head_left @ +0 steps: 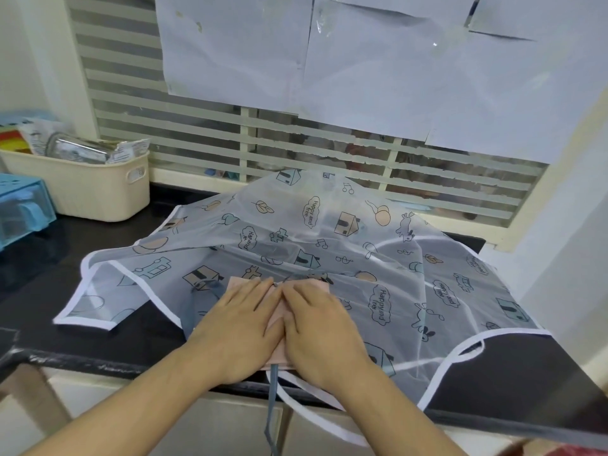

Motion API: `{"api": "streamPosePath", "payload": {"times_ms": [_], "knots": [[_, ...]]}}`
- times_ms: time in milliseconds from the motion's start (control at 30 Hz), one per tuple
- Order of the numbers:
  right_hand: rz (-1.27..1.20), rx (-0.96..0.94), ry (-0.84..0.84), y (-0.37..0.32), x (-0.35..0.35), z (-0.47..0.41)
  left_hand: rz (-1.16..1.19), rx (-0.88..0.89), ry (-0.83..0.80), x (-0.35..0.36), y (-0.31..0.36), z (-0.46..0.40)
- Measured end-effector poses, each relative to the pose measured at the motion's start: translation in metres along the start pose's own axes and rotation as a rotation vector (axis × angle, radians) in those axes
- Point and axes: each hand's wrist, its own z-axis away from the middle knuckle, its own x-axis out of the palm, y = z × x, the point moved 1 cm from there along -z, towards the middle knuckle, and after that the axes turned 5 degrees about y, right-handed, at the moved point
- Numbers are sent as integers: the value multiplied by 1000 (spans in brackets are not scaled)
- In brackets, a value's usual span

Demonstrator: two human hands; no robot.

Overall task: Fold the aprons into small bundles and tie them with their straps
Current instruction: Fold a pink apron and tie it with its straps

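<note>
A small folded pink apron bundle [274, 319] with a grey strap [272, 413] hanging over the front edge lay on the black stone counter [513, 370]. The left hand [238, 327] and right hand [324, 330] pressed it flat, fingers straight, grasping nothing. Beneath spread a translucent printed white-trimmed apron [378, 251]. A cream plastic basket [85, 189] stood at the counter's back-left corner.

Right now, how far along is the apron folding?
Early stage. The pink apron looks folded small; both hands, left hand and right hand, press it flat. Its grey strap hangs untied off the counter edge. The patterned apron lies spread underneath, unfolded.
</note>
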Motion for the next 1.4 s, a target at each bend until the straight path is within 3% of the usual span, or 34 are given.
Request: {"api": "streamPosePath", "payload": {"times_ms": [67,133,333,500,600,733,933,1167,1400], "knots": [[70,105,-216,18,18,0,-17,-47,-27,-1,-14,-2],[113,147,-287,30,18,4,-24,-86,-32,-3,-34,-1],[145,252,-270,40,14,11,-15,-111,-16,-4,-49,7],[124,362,-167,38,13,14,-111,-83,194,-15,-40,16],[117,327,-50,37,15,11,-135,99,316,-23,-20,20],[7,179,98,33,4,14,77,161,109,-8,-8,23],[-114,-137,-222,39,-17,36,67,155,20,-1,-14,22],[-223,-122,-136,49,-18,48,274,158,114,-9,-19,33],[-228,-174,-166,50,-31,51,265,163,89,-16,-15,40]]}}
